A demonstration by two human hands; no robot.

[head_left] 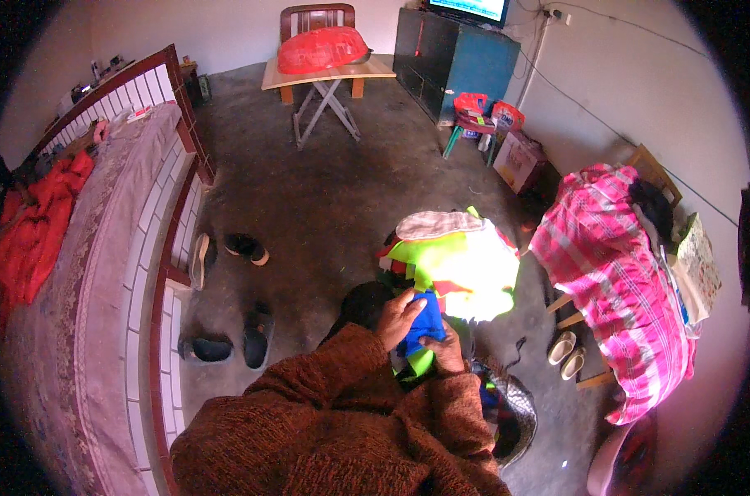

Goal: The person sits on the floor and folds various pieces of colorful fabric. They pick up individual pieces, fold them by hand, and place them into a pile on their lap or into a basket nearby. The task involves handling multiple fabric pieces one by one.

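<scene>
A piece of blue cloth [426, 318] is held between my two hands, low in front of my body. My left hand [398, 321] grips its left edge with the thumb on top. At its lower right, my right hand [445, 349] pinches the cloth. Just beyond is a heap of bright yellow-green fabric [453, 255], partly washed out by sunlight. A pale insole-shaped piece [438, 225] lies on top of the heap. More yellow-green material [420, 362] shows beneath the blue cloth. By my right forearm sits an open dark woven bag [517, 413] with cloth inside.
To the left is a bed [114, 273] with dark shoes [247, 248] and slippers [257, 339] beside it. A pink plaid cloth [611, 281] covers seating on the right, near pale shoes [562, 355]. Farther off stand a folding table [329, 78] and a blue-green cabinet [453, 66].
</scene>
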